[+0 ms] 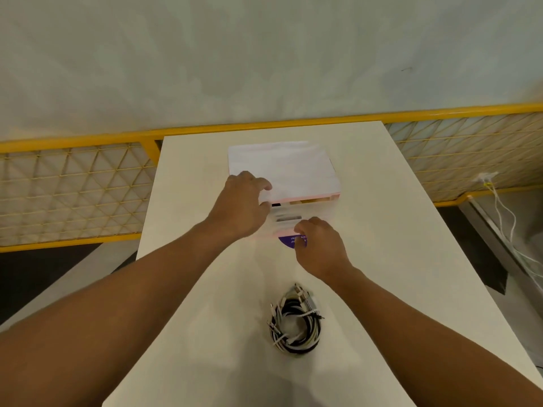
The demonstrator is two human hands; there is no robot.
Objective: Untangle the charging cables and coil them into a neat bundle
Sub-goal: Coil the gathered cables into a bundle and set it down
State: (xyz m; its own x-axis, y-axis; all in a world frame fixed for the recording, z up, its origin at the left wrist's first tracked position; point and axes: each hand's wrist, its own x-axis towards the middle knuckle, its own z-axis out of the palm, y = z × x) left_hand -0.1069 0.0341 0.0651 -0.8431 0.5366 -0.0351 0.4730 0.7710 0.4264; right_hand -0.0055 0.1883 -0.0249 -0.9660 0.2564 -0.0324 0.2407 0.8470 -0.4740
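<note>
A coiled bundle of black and white charging cables (295, 323) lies on the white table (382, 230), tied with white twists, plugs sticking out at its top. Neither hand touches it. Farther back stands a white box (293, 168) with a lid that looks raised at its near edge. My left hand (242, 205) grips the lid's near left corner, fingers curled over it. My right hand (318, 245) pinches the box's lower front edge beside a purple label (289, 241); its fingertips are hidden.
A yellow mesh railing (76, 183) runs behind and to both sides of the table. White wires (505, 218) hang from a socket at the far right, off the table. The table's left and right edges drop to a dark floor.
</note>
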